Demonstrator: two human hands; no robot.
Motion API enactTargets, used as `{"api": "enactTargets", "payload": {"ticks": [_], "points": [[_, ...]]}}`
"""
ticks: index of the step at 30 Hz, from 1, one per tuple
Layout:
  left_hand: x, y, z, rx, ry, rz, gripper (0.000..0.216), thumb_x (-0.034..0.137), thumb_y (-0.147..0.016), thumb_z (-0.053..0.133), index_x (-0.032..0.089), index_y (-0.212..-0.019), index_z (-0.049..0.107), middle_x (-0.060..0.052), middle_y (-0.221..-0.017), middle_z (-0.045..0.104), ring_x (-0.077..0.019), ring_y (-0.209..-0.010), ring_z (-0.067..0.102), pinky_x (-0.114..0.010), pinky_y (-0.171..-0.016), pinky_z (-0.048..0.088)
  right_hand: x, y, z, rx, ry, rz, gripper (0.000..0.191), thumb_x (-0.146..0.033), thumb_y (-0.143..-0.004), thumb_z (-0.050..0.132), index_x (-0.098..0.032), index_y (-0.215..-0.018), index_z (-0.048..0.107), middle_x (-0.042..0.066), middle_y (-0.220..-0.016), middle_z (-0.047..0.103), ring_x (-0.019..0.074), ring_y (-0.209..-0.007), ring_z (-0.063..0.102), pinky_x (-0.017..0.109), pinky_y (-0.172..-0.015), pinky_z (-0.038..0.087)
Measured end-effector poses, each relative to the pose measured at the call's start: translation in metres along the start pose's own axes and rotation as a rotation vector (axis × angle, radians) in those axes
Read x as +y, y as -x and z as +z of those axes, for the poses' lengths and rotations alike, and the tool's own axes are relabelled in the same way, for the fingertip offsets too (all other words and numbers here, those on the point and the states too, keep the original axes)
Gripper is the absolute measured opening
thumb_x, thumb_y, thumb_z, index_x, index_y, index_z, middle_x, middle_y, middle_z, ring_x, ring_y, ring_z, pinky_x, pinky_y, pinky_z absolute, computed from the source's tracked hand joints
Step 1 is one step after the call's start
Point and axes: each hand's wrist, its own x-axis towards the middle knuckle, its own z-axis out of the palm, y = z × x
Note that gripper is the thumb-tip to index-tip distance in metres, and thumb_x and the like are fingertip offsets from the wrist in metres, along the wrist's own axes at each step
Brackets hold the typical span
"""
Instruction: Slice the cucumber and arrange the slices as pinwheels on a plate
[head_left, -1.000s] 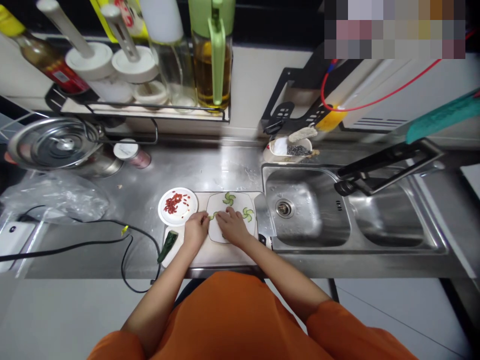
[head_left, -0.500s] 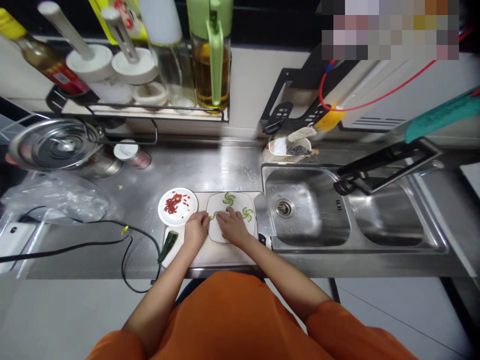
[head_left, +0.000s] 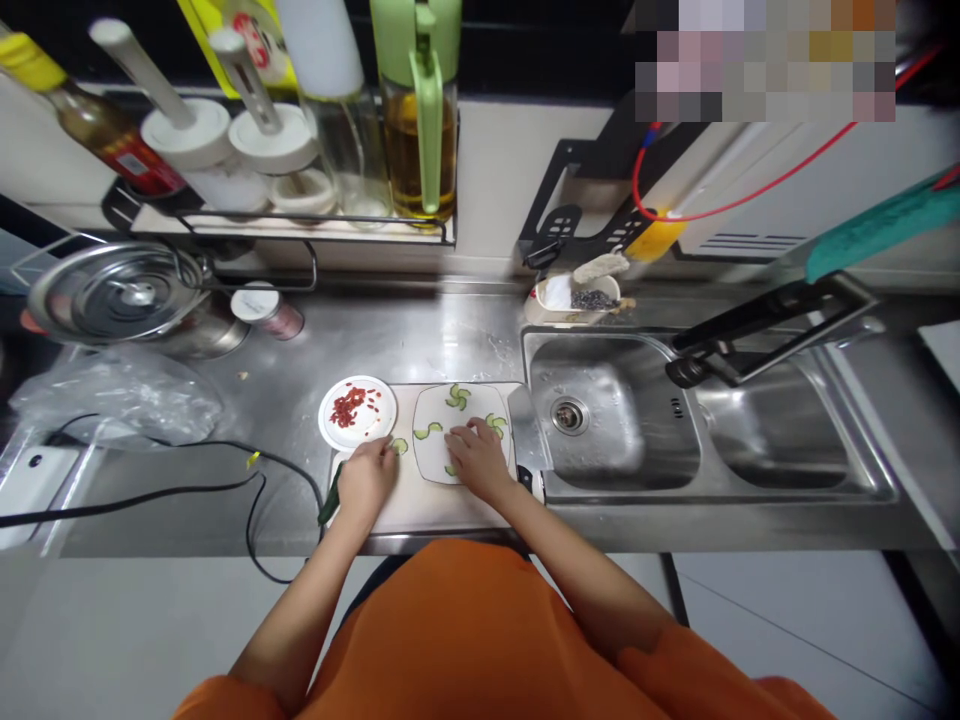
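A white plate (head_left: 439, 470) with a dark rim lies on the pale cutting board (head_left: 420, 515). Curved green cucumber slices sit on it: a pinwheel (head_left: 457, 397) at the top, another at the right (head_left: 495, 426), a short S-shaped pair (head_left: 427, 431) at the left. My right hand (head_left: 481, 465) rests over the plate's right half, fingers spread, partly covering a slice near the bottom. Left of the plate, my left hand (head_left: 367, 480) has its fingertips pinched at the edge of a cucumber slice (head_left: 400, 446) on the board. Beneath that hand, a dark green cucumber piece (head_left: 328, 500) is partly hidden.
A small white plate of red berries (head_left: 358, 412) stands at the board's upper left. To the right lie a knife blade (head_left: 531, 428) and the double sink (head_left: 615, 480). A black cable (head_left: 187, 487) crosses the counter at left. Bottles and jars fill the rack (head_left: 300, 230) behind.
My left hand has moved left from the big plate to the slice on the board, leaving the S-shaped pair uncovered. My right hand has shifted slightly right.
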Motion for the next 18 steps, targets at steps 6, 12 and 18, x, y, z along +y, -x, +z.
{"api": "enactTargets", "payload": {"ticks": [6, 12, 18], "points": [[0.005, 0.008, 0.007, -0.090, -0.143, -0.059, 0.025, 0.036, -0.084, 0.045, 0.021, -0.086, 0.065, -0.009, -0.076, 0.068, -0.0203, -0.063, 0.060, -0.027, -0.057, 0.036, -0.004, 0.015, -0.001, -0.004, -0.036, 0.040, 0.024, -0.024, -0.091, 0.043, -0.022, -0.103, 0.063, 0.007, -0.113, 0.060, 0.0261, -0.111, 0.036, 0.037, -0.079, 0.030], [0.005, 0.005, 0.014, -0.061, -0.069, -0.066, 0.025, 0.035, -0.084, 0.046, 0.021, -0.094, 0.064, -0.010, -0.080, 0.068, -0.0213, -0.066, 0.060, -0.027, -0.057, 0.035, -0.007, 0.022, 0.000, 0.004, -0.033, 0.035, 0.023, -0.023, -0.090, 0.045, -0.023, -0.102, 0.063, 0.007, -0.112, 0.060, 0.0263, -0.112, 0.036, 0.037, -0.080, 0.031], [0.004, 0.005, 0.012, 0.024, 0.043, -0.070, 0.017, 0.031, -0.080, 0.051, 0.021, -0.086, 0.063, -0.008, -0.083, 0.066, -0.0196, -0.069, 0.058, -0.027, -0.060, 0.037, -0.008, 0.021, -0.001, -0.009, -0.039, 0.029, 0.023, -0.024, -0.089, 0.046, -0.024, -0.103, 0.064, 0.008, -0.114, 0.059, 0.0267, -0.113, 0.036, 0.038, -0.081, 0.033]]}}
